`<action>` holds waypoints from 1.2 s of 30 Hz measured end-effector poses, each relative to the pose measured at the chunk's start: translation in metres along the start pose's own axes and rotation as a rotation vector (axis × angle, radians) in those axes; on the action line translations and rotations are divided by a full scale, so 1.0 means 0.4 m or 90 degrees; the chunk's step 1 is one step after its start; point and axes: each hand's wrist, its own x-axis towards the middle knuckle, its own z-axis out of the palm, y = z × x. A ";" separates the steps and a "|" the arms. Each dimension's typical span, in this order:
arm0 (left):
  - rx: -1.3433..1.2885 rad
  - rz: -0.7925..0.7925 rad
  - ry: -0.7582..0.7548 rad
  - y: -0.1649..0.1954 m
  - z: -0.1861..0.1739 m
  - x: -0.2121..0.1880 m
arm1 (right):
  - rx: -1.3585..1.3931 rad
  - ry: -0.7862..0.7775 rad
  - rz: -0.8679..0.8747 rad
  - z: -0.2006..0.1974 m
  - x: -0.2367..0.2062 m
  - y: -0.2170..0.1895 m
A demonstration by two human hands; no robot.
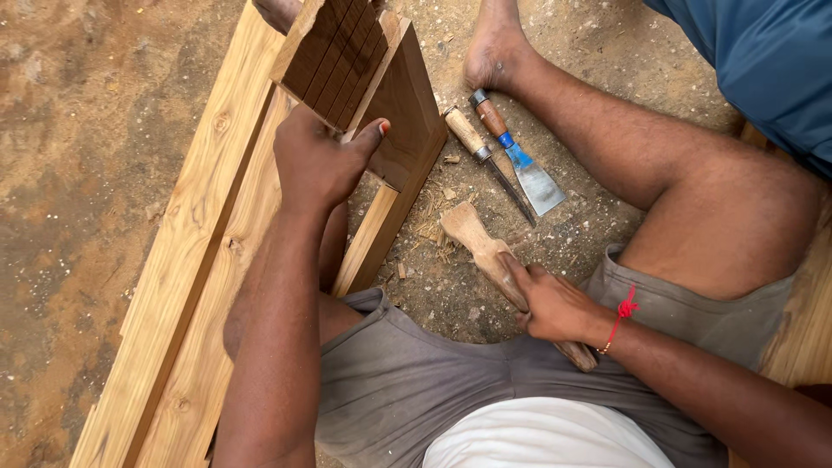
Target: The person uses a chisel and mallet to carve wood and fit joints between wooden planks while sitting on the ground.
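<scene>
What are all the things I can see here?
Slatted wood piece: one, dark brown, top middle, standing against the frame.
Wooden frame: one, pale yellow-brown, lying on the left.
Mallet: one, light wood, centre, on the ground.
Chisels: two, between the legs; a narrow one with a tan handle, a wide one with a brown and blue handle.
Wood chips: many, pale, by the mallet.
Dirt ground: brown, all around.
Red string: one, on the right wrist.
Left hand: on the slatted piece.
Right hand: gripping the mallet.
</scene>
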 end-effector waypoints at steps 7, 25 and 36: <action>0.088 -0.080 -0.069 0.009 0.015 -0.010 | 0.304 0.066 -0.272 -0.009 -0.075 -0.065; 0.183 0.160 -0.053 0.044 0.038 -0.033 | -0.087 0.193 -0.242 -0.010 0.096 -0.244; 0.167 0.178 -0.009 0.059 0.013 -0.059 | -0.054 0.164 -0.192 -0.073 0.086 -0.277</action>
